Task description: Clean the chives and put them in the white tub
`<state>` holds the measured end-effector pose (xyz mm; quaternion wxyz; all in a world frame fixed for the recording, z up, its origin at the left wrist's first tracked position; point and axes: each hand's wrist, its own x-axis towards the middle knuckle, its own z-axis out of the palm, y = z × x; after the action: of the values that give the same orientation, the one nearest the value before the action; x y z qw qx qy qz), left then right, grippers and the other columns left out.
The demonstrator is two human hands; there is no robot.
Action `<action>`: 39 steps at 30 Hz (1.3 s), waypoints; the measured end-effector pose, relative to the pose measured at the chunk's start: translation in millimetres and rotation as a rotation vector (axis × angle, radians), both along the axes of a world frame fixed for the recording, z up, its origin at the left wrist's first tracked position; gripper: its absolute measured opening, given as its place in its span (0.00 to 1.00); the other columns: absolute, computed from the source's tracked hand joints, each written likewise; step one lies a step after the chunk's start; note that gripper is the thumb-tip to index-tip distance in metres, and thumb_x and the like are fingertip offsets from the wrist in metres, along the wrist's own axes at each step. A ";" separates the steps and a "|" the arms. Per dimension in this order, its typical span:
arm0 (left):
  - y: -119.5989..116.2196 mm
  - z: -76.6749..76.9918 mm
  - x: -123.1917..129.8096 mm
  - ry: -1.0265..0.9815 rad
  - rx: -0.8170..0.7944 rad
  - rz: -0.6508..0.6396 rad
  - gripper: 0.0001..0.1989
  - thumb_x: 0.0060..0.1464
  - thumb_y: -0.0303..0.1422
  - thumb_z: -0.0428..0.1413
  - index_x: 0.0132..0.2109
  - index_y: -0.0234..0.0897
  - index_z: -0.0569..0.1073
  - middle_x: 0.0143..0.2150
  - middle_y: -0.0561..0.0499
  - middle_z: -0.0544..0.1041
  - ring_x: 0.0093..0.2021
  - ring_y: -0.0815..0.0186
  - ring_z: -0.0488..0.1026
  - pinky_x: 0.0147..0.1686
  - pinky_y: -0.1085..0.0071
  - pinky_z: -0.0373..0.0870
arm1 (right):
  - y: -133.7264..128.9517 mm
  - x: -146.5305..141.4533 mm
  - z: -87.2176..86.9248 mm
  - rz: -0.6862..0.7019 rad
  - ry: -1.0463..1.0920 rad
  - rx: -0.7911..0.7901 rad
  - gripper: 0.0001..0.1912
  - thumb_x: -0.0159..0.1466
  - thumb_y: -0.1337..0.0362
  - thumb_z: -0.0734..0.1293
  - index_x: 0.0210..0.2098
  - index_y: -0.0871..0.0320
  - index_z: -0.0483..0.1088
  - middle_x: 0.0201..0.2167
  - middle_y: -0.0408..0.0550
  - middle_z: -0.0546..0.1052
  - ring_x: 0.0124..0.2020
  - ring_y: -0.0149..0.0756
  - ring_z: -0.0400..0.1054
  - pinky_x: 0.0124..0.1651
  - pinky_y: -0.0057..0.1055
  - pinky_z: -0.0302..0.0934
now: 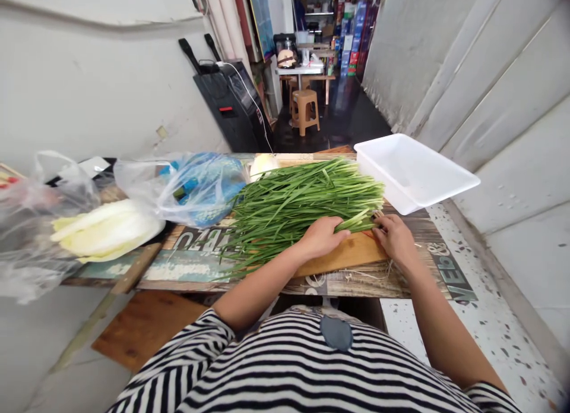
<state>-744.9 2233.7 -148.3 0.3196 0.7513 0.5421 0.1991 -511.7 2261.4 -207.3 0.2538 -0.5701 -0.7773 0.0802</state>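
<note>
A large heap of garlic chives [294,199] lies over a wooden cutting board [351,255], its pale root ends toward the right. My left hand [324,236] is closed around a small bunch at the near edge of the heap, the thumb on top of the pale stems. At the ends of that bunch, my right hand [395,237] has its fingers pinched together on the root tips. Loose trimmings [356,276] are scattered on the table in front of the board.
A white plastic tub [414,169] stands at the table's back right. On the left are a napa cabbage [111,229], a clear bag with blue packaging [200,187] and another plastic bag [35,235]. A brown stool [305,111] stands beyond the patterned table [191,270].
</note>
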 end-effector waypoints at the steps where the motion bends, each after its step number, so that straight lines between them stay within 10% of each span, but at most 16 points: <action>1: 1.3 -0.8 -0.4 -0.016 -0.028 -0.005 0.11 0.58 0.37 0.53 0.30 0.35 0.72 0.28 0.53 0.74 0.30 0.66 0.69 0.30 0.73 0.57 | -2.3 1.0 3.4 0.022 -0.008 0.019 0.11 0.61 0.63 0.62 0.38 0.60 0.74 0.41 0.55 0.73 0.41 0.43 0.69 0.42 0.37 0.64; 9: 7.8 -5.5 2.8 -0.116 -0.083 0.025 0.13 0.57 0.38 0.52 0.30 0.34 0.73 0.25 0.55 0.70 0.29 0.69 0.65 0.30 0.74 0.56 | -47.2 3.5 48.4 0.151 0.246 -0.200 0.09 0.62 0.58 0.65 0.36 0.55 0.73 0.32 0.45 0.77 0.26 0.31 0.65 0.32 0.29 0.60; 19: 0.0 -1.8 8.4 -0.155 -0.075 -0.111 0.12 0.56 0.39 0.54 0.32 0.34 0.72 0.26 0.57 0.70 0.29 0.70 0.66 0.31 0.75 0.57 | -61.1 -38.4 26.9 -0.084 1.322 -0.600 0.18 0.46 0.53 0.78 0.31 0.57 0.73 0.23 0.42 0.75 0.24 0.27 0.67 0.26 0.25 0.62; 24: -0.6 -2.4 10.8 -0.124 -0.092 -0.140 0.10 0.55 0.37 0.54 0.33 0.34 0.73 0.28 0.56 0.73 0.30 0.69 0.67 0.30 0.74 0.58 | -61.1 -57.9 24.2 -0.182 1.520 -0.739 0.20 0.40 0.55 0.80 0.26 0.59 0.73 0.19 0.41 0.73 0.18 0.22 0.61 0.19 0.20 0.57; 31: 2.4 -2.2 0.1 0.030 -0.077 -0.045 0.12 0.56 0.39 0.55 0.34 0.33 0.74 0.30 0.53 0.75 0.32 0.66 0.69 0.31 0.73 0.59 | -37.7 6.0 14.5 -0.418 1.302 -0.375 0.18 0.44 0.52 0.78 0.25 0.58 0.72 0.20 0.42 0.72 0.19 0.25 0.62 0.23 0.25 0.60; 35: 2.4 -0.7 3.5 0.030 -0.019 -0.033 0.12 0.55 0.40 0.57 0.39 0.34 0.74 0.38 0.50 0.78 0.38 0.62 0.72 0.38 0.71 0.64 | -27.7 15.1 2.7 -0.295 0.589 -0.170 0.16 0.55 0.54 0.69 0.38 0.57 0.77 0.31 0.49 0.78 0.31 0.37 0.69 0.38 0.36 0.64; 39: 1.1 -0.9 12.2 0.162 0.065 0.007 0.11 0.57 0.37 0.56 0.41 0.34 0.75 0.42 0.45 0.77 0.42 0.58 0.73 0.43 0.68 0.66 | -25.7 4.6 1.6 -0.151 0.430 -0.233 0.15 0.55 0.54 0.68 0.36 0.58 0.76 0.32 0.49 0.78 0.31 0.38 0.68 0.38 0.36 0.62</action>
<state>-732.6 2234.9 -149.1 0.2493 0.7731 0.5620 0.1561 -507.1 2235.7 -205.7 0.3512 -0.6219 -0.6461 0.2692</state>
